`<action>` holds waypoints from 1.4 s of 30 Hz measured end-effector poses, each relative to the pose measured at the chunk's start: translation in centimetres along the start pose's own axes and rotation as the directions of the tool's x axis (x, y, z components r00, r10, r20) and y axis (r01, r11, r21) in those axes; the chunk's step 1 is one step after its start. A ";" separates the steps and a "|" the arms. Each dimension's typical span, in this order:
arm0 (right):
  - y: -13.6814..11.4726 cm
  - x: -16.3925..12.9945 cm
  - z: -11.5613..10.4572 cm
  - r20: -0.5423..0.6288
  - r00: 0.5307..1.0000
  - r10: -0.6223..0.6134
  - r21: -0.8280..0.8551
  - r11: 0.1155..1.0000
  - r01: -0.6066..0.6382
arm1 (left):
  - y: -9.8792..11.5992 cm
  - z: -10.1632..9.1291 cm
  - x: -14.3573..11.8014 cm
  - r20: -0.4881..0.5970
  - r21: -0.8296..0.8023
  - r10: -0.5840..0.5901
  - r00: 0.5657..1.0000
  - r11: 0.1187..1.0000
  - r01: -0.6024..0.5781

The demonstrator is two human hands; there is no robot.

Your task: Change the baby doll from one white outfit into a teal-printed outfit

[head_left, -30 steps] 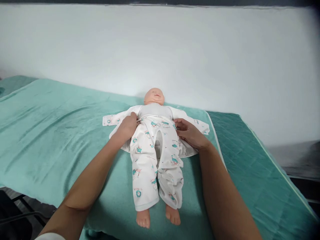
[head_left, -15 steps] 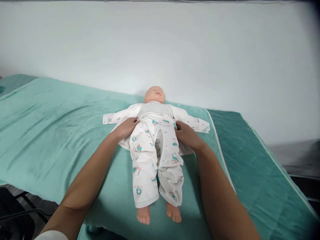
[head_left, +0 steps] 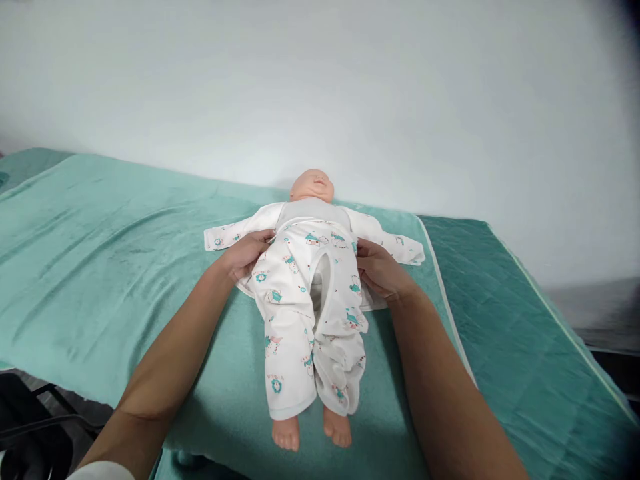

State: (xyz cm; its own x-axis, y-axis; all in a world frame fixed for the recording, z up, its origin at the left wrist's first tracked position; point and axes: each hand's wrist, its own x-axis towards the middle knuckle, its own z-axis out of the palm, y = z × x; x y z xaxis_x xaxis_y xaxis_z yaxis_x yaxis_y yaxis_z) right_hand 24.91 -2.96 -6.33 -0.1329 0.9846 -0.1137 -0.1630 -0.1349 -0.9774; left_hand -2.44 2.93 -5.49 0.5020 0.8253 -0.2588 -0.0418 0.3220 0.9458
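A baby-care training room: a doll [head_left: 307,280] in printed pyjamas lies on a bed [head_left: 500,347] with teal covers against a bare white wall [head_left: 350,87].

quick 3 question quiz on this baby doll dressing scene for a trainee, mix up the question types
1. True or false: the baby doll lies face up on the green blanket.
2. Multiple choice: where do the left hand and the right hand grip the printed trousers?
A) at the leg cuffs
B) at the waistband, one hand on each side
C) both at the crotch
3. Fill in: the doll's feet are ____ (bare or covered).

Key
1. True.
2. B.
3. Bare; both stick out below the trouser legs.
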 end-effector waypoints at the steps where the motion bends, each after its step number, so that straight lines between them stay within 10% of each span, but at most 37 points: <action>1: 0.1 0.1 0.0 0.001 1.000 -0.011 0.000 1.000 0.011 | 0.0 -0.1 0.1 -0.001 -0.015 -0.002 1.000 1.000 0.002; 25: 1.8 1.3 -1.4 -0.026 0.999 -0.047 0.030 0.998 0.048 | -0.8 -0.7 0.7 -0.132 0.223 0.195 0.972 0.961 -0.162; 28: 2.0 1.5 -0.9 -0.091 0.994 -0.058 0.009 0.998 0.059 | -1.1 -0.8 1.0 -0.148 0.447 0.359 0.922 0.856 -0.261; 35: 2.3 1.9 -0.6 -0.224 0.914 -0.337 -0.306 0.915 0.262 | -1.0 -0.7 1.6 0.019 0.800 0.787 0.617 0.358 -0.481; 42: 1.5 2.1 -0.9 0.001 0.815 -0.579 -0.510 0.701 0.499 | 0.3 -0.3 2.3 0.034 0.804 0.701 0.712 0.404 -0.436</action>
State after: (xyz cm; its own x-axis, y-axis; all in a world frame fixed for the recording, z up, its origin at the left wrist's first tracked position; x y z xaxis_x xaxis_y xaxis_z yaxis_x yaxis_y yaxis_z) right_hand 25.27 -1.02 -8.19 -0.0152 0.8808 0.4732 0.3176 0.4530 -0.8330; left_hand -1.55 5.10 -5.88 0.3574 0.7977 0.4857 0.4593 -0.6029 0.6523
